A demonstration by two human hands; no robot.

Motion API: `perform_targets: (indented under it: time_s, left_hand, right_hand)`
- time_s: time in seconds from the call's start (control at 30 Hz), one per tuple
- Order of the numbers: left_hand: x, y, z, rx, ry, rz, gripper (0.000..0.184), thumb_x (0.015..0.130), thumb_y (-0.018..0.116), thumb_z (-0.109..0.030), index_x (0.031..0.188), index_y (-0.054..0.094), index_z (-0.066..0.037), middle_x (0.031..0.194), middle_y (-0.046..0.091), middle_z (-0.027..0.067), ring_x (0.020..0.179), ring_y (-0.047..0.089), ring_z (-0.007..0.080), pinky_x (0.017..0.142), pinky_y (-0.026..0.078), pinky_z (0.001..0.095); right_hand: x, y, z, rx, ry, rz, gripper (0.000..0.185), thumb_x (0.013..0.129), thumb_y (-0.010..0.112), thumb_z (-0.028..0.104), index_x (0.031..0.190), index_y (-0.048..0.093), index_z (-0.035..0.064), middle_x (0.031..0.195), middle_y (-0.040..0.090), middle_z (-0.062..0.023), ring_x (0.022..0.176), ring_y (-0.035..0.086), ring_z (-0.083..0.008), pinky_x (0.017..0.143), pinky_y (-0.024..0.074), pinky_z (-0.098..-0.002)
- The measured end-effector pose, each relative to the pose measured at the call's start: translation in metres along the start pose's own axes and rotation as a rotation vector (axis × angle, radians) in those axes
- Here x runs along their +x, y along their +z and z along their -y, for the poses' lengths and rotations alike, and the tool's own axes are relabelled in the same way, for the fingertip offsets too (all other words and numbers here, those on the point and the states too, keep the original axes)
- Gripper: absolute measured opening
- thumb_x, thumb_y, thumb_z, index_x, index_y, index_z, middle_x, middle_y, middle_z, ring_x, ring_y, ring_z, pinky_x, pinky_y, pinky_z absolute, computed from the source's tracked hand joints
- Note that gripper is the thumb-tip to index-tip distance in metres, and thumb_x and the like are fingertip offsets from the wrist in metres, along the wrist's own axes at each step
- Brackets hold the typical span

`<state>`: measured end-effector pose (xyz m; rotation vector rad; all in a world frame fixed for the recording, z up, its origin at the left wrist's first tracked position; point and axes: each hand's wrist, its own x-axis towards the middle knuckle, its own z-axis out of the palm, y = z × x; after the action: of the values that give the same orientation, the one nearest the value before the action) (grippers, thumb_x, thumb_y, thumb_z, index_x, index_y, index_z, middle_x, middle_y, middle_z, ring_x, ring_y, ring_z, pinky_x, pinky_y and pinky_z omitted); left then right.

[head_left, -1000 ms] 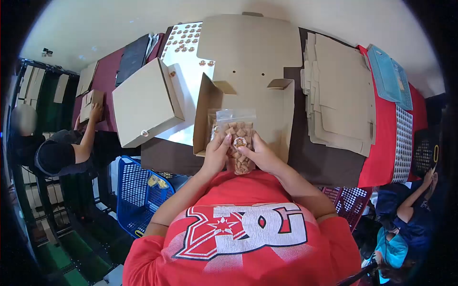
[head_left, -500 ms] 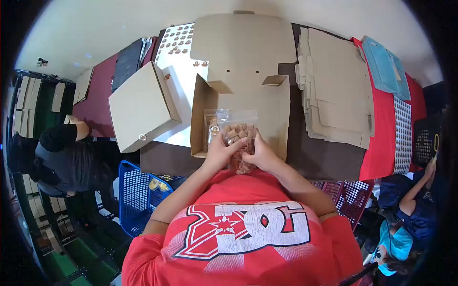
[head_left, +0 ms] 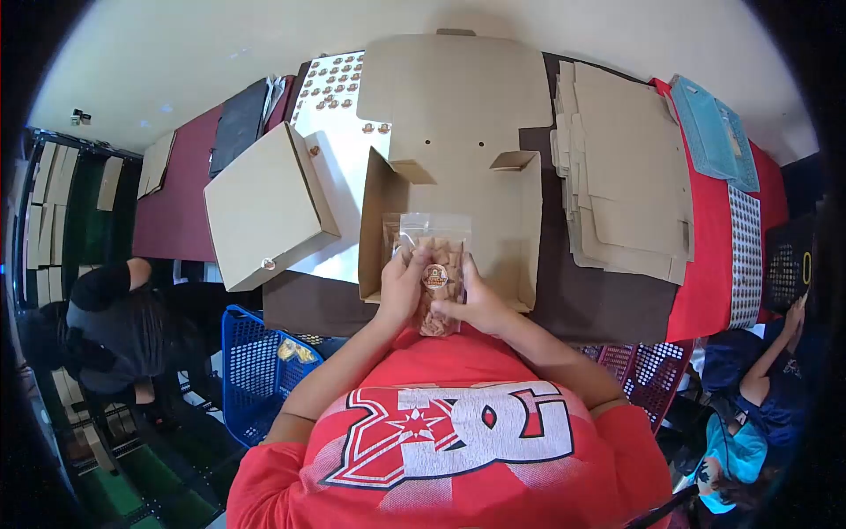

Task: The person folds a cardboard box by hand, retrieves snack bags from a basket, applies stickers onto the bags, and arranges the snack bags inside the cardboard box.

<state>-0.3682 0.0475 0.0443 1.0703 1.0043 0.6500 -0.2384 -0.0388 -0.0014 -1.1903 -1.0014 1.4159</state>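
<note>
Bag (head_left: 445, 245) grasped by its left side in the left hand (head_left: 405, 284) and by its right side in the right hand (head_left: 478, 300), both thumbs near the sticker (head_left: 435, 277). Held upright at the near side of the open box (head_left: 526, 238), just before a second bag (head_left: 389, 233), between a closed box (head_left: 264, 207) and flat cartons (head_left: 630, 167) on the bench (head_left: 599, 309).

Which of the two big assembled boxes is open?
The middle box, just beyond the left hand and right hand, its lid laid back; the left box is closed.
</note>
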Motion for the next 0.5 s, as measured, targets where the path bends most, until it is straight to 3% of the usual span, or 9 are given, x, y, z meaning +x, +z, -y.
perform_targets:
  time_s: [0.03,0.07,0.17,0.27,0.3,0.4,0.5]
  left_hand:
    - [0.002,-0.001,-0.003,-0.058,-0.013,0.016,0.025,0.096,0.055,-0.021,0.108,0.058,0.000,0.099,0.064,0.0058,0.085,0.058,0.0091,0.077,0.047,0.0246]
    - [0.003,-0.001,-0.004,-0.118,-0.025,0.031,0.026,0.096,0.055,-0.021,0.111,0.056,0.000,0.102,0.063,0.0071,0.088,0.057,0.0092,0.077,0.047,0.0251]
    - [0.008,-0.005,0.009,-0.081,0.023,0.114,0.035,0.094,0.057,-0.023,0.118,0.050,0.002,0.111,0.060,0.0101,0.099,0.056,0.0113,0.082,0.047,0.0278]
    - [0.002,0.002,0.001,0.124,0.086,0.166,0.047,0.089,0.064,-0.023,0.123,0.043,0.002,0.116,0.057,0.0121,0.108,0.052,0.0132,0.088,0.046,0.0301]
    - [-0.006,0.009,-0.025,0.306,0.058,0.213,0.064,0.087,0.067,-0.015,0.137,0.030,0.001,0.123,0.051,0.0133,0.110,0.053,0.0177,0.092,0.046,0.0313]
    - [-0.001,0.001,-0.004,0.153,0.003,0.284,0.067,0.084,0.070,-0.013,0.135,0.029,0.001,0.123,0.050,0.0139,0.111,0.052,0.0183,0.092,0.046,0.0317]
    - [0.002,0.004,-0.001,0.229,-0.005,0.247,0.064,0.083,0.071,-0.012,0.132,0.031,0.002,0.122,0.051,0.0137,0.111,0.052,0.0181,0.093,0.046,0.0316]
  right_hand:
    - [-0.002,0.008,0.030,0.184,-0.017,-0.053,0.072,0.087,0.066,0.024,0.138,0.021,-0.0015,0.126,0.047,-0.0160,0.116,0.049,-0.0231,0.099,0.0398,-0.0341]
    - [-0.001,0.008,0.031,0.180,-0.017,-0.051,0.072,0.087,0.066,0.024,0.138,0.021,-0.0015,0.126,0.047,-0.0160,0.116,0.049,-0.0231,0.099,0.0398,-0.0341]
    - [0.001,0.010,0.024,0.339,0.078,-0.270,0.043,0.094,0.055,0.018,0.129,0.039,-0.0024,0.119,0.054,-0.0075,0.110,0.050,-0.0142,0.094,0.0415,-0.0289]
    - [0.001,0.000,0.001,0.383,0.080,-0.256,0.045,0.095,0.049,0.011,0.137,0.034,0.0013,0.126,0.050,-0.0080,0.114,0.048,-0.0148,0.099,0.0374,-0.0286]
    - [0.002,0.002,0.001,0.370,0.072,-0.346,0.039,0.095,0.052,0.018,0.126,0.042,-0.0043,0.118,0.054,-0.0090,0.106,0.051,-0.0137,0.091,0.0423,-0.0274]
    - [-0.001,-0.005,0.011,0.313,0.043,-0.332,0.035,0.096,0.050,0.018,0.123,0.044,-0.0040,0.113,0.056,-0.0086,0.104,0.052,-0.0135,0.089,0.0428,-0.0274]
    - [-0.001,-0.005,0.007,0.221,0.011,-0.377,0.030,0.096,0.049,0.018,0.118,0.047,-0.0020,0.104,0.059,-0.0077,0.097,0.054,-0.0115,0.086,0.0441,-0.0264]
